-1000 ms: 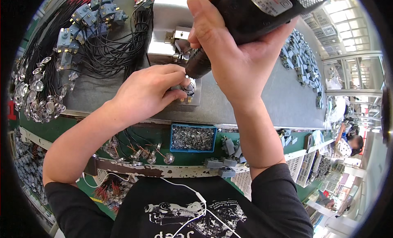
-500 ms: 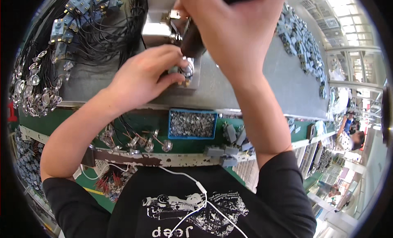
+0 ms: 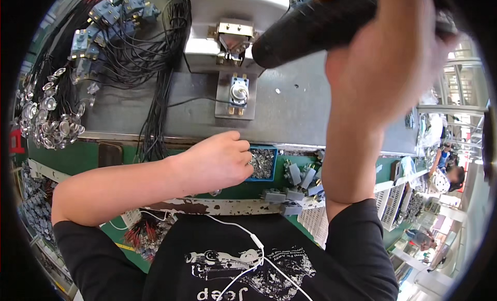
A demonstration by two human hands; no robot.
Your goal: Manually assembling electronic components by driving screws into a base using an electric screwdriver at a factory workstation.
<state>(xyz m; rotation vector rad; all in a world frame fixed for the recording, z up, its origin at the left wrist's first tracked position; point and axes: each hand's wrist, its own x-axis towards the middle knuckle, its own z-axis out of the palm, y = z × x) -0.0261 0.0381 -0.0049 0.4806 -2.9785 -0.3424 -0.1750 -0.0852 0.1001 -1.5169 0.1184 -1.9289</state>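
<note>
My right hand (image 3: 380, 73), blurred by motion, grips a black cylindrical power tool (image 3: 310, 29) that looks like an electric screwdriver. Its rounded end points left, beside a metal fixture. On a small metal plate (image 3: 222, 106) before that fixture sits a blue-grey switch (image 3: 239, 82) with brass terminals and a round metal thermostat cap (image 3: 239, 92); a black wire runs from it to the left. My left hand (image 3: 220, 163) is closed at the left side of a blue tray (image 3: 276, 163) of small metal parts. Its fingertips are hidden from view.
The metal fixture (image 3: 235, 34) stands at the far middle. Left lie bundled black wires (image 3: 160, 101), blue-grey switches (image 3: 103, 13) and round metal caps (image 3: 52, 127). More grey switches (image 3: 295, 174) lie right of the tray. A person (image 3: 442, 176) is at the far right.
My left hand has left the switch and come back toward me to the blue tray. My right hand has swung right with the power tool, uncovering the fixture and switch.
</note>
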